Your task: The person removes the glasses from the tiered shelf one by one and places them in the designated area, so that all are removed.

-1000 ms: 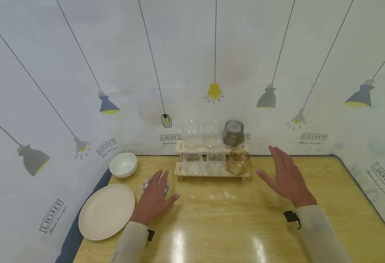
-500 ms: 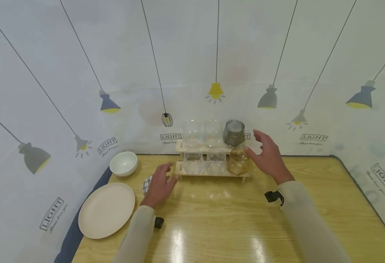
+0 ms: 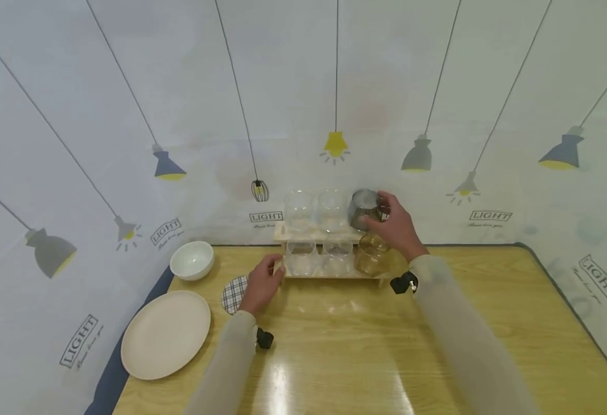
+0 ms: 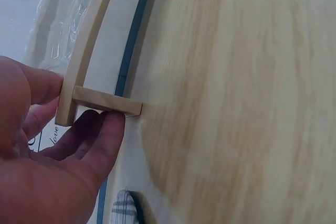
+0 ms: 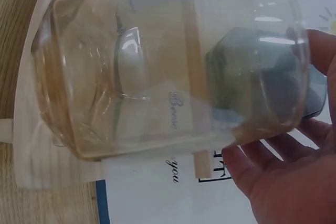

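"LIGHT" is printed repeatedly on the wall covering (image 3: 75,340). At the left, the white bowl (image 3: 192,260) and plate (image 3: 165,334) hold nothing. The left hand (image 3: 261,285) pinches the wooden rack (image 3: 329,273) at its near-left corner. On the rack's far upper tier, at its right end, the right hand (image 3: 394,227) curls round the grey glass (image 3: 364,208), just above the amber glass (image 3: 372,255).
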`<state>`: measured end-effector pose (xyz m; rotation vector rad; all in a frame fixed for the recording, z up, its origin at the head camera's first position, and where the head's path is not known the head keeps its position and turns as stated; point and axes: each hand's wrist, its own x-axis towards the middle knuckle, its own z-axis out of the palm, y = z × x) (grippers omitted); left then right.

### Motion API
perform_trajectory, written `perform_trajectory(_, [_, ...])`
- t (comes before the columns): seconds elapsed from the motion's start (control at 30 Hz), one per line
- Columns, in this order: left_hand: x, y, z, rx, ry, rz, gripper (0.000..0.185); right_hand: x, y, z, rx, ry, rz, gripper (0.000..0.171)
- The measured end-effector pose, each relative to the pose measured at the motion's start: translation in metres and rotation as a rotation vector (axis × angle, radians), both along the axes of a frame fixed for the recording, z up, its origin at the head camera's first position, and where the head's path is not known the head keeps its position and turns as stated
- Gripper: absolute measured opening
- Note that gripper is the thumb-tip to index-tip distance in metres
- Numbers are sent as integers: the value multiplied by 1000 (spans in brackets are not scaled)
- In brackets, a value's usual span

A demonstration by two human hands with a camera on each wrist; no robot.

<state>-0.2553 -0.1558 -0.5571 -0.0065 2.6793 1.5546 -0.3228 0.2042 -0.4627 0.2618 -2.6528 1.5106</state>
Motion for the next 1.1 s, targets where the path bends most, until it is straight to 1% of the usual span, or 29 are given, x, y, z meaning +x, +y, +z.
perform_trajectory(0.07, [0,1,-3,-3,-21,15,41,-3,-2,-4,-8,-24,2,97])
perform_trajectory(0.23, [-2,2,-7,14,-25,46,36,-6,-2,-11,-27,-49,9,97])
perform_trajectory(0.4, [-4,5,-8,41,-28,68,35,-7,1,-12,-51,-52,10,98])
perform_trajectory(0.57, [-5,11,-7,74,-15,69,36,-6,8,-11,-99,-69,11,97])
perform_trajectory(0.63, [-6,12,-7,76,-17,62,36,-3,12,-11,-122,-79,3,97])
perform_trajectory(0.73, [-7,13,-6,72,-28,58,36,3,19,-9,-121,-77,-8,97])
perform_trajectory(0.8, [-7,12,-5,61,-38,64,36,8,24,-7,-103,-56,-13,98])
perform_trajectory(0.93, [-7,9,0,29,-33,80,37,19,37,-3,-80,-17,-27,99])
perform_trajectory(1.0, [-6,8,2,28,-36,79,37,26,45,-2,-66,-14,-41,99])
perform_trajectory(1.1, [-6,7,2,33,-49,71,38,38,59,-3,-41,-22,-61,98])
